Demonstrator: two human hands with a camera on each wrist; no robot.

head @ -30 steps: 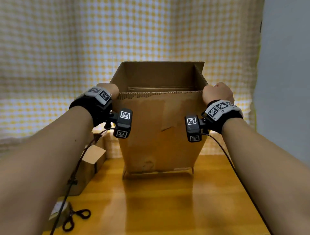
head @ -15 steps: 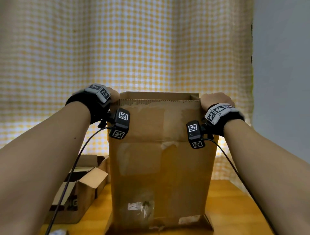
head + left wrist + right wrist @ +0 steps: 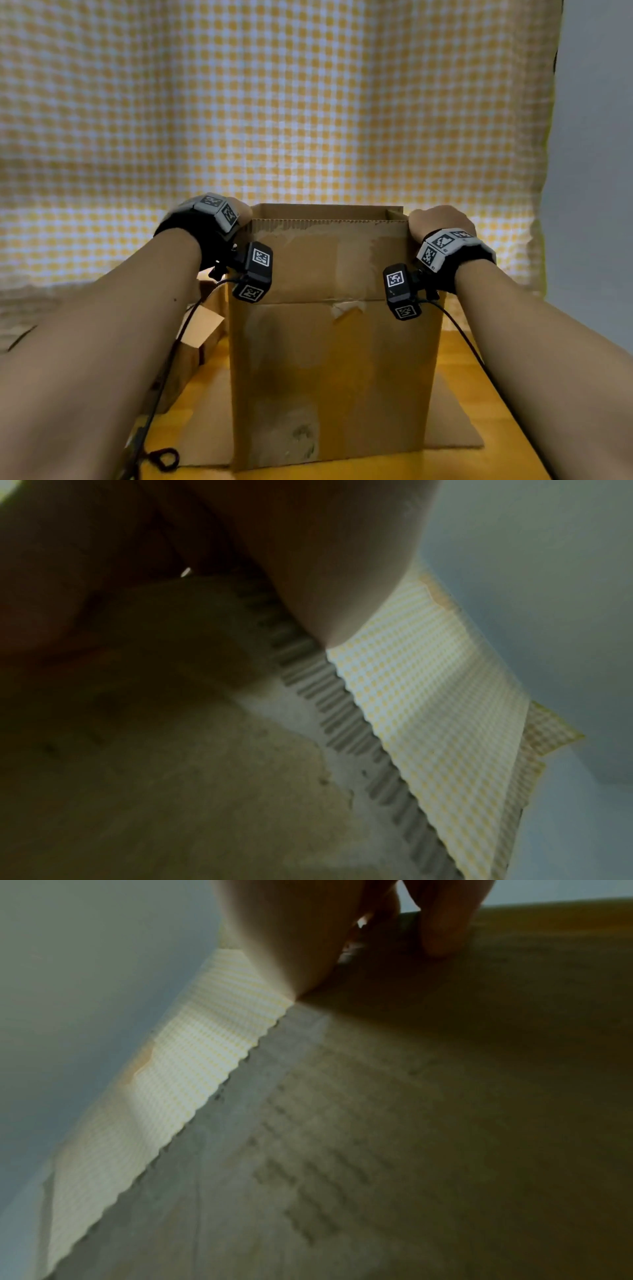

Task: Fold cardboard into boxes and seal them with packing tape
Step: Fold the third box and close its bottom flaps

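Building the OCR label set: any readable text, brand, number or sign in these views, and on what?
No readable words or numbers.
Wrist markers: black-and-white square codes only, no letters.
Box front: label and tape residue, no print.
Box flap in the right wrist view: faint dark rows, perhaps print, too blurred to read.
Small box at left: nothing legible.

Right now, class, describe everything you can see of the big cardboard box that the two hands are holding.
The cardboard box is brown, corrugated and worn, with pale scuffs where tape was torn off. It stands upright on the wooden table, top open, upper flaps raised, a lower flap splayed flat to the right. The left hand and right hand grip its top corners.
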